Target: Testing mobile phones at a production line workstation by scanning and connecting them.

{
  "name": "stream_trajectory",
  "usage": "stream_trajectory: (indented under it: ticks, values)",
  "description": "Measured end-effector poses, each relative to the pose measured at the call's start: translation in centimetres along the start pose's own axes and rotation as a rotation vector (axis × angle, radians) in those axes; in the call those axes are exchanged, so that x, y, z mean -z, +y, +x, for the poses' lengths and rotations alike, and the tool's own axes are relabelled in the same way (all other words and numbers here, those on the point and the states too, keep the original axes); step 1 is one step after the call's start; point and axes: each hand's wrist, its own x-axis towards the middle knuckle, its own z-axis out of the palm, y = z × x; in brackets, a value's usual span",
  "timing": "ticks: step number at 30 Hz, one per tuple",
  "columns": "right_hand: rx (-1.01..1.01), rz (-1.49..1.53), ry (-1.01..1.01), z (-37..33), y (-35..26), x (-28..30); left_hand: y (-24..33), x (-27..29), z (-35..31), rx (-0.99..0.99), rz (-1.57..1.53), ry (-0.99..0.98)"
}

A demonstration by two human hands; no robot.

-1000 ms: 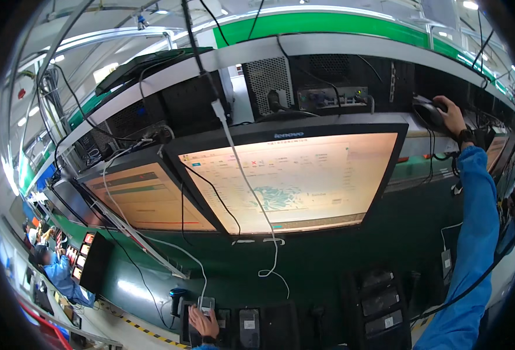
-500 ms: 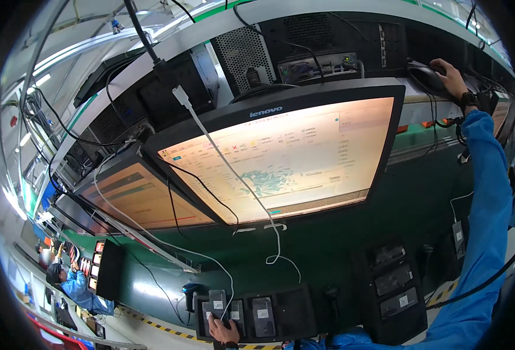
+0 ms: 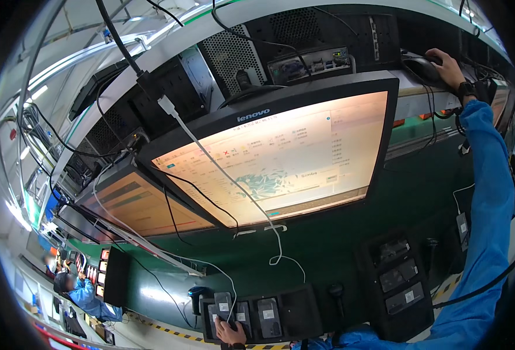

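Observation:
My left hand (image 3: 230,333) is at the lower end of a dark phone (image 3: 223,302) with a white label, its finger and thumb closed around that end. A white cable (image 3: 232,290) runs down to the same end; the plug is hidden by my fingers. The phone lies at the left of a black tray (image 3: 300,309), partly over other phones. Another labelled phone (image 3: 268,315) lies to its right. High on the right, my right hand (image 3: 449,70) rests against a black rounded device (image 3: 422,69) that looks like a computer mouse. Its fingers are partly hidden.
A large lit monitor (image 3: 281,157) fills the middle, with a second monitor (image 3: 144,204) to its left. A handheld scanner (image 3: 197,294) stands beside the tray. Another black tray (image 3: 391,315) holds several phones at right. A person in blue (image 3: 85,293) sits far left.
The whole view has shifted slightly. My left hand stays at the phone and my right hand at the black device; nothing is taken or let go.

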Motion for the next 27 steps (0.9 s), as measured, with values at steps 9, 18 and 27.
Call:
stream_trajectory:
  ticks: [9,18,27]
  values:
    - [-0.033,-0.017,-0.031,0.06,-0.15,-0.51,0.77,1.07,0.28,0.057,0.004,-0.038]
    - [-0.005,0.028,0.02,-0.21,-0.52,-0.13,0.99,1.04,0.32,-0.015,0.002,0.066]
    - [-0.01,0.048,0.011,-0.27,-0.65,-0.62,0.57,0.7,0.29,0.053,0.027,0.013]
